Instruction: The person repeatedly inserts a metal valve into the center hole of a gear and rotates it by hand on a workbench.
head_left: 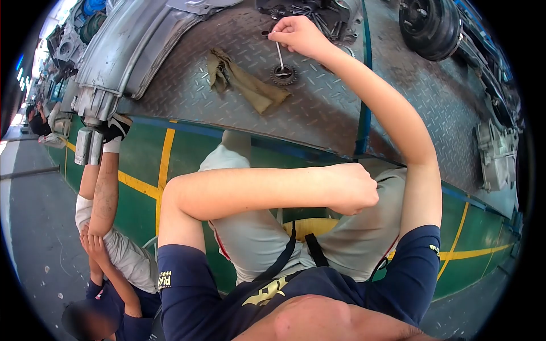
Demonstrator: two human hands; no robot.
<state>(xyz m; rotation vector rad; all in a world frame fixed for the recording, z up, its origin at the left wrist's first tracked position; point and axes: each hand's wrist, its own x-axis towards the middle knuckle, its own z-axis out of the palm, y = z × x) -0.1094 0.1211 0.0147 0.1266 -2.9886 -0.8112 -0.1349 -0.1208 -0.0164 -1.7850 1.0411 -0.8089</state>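
My right hand [300, 37] is raised over the metal bench, its fingers pinched on the upper end of a thin light rod [280, 55]. The rod's lower end meets a dark toothed gear [283, 75] lying on the bench plate. My left hand [354, 188] is closed in a fist above my lap, and whether anything is inside it is hidden. To the left of the gear a crumpled olive cloth [245, 84] lies on the plate.
A large grey metal housing [128, 51] stands at the bench's left. Dark metal parts [324, 23] lie behind my right hand. A black drum [429, 28] and a metal casing [496, 156] are at the right. Another person [114, 273] sits at the lower left.
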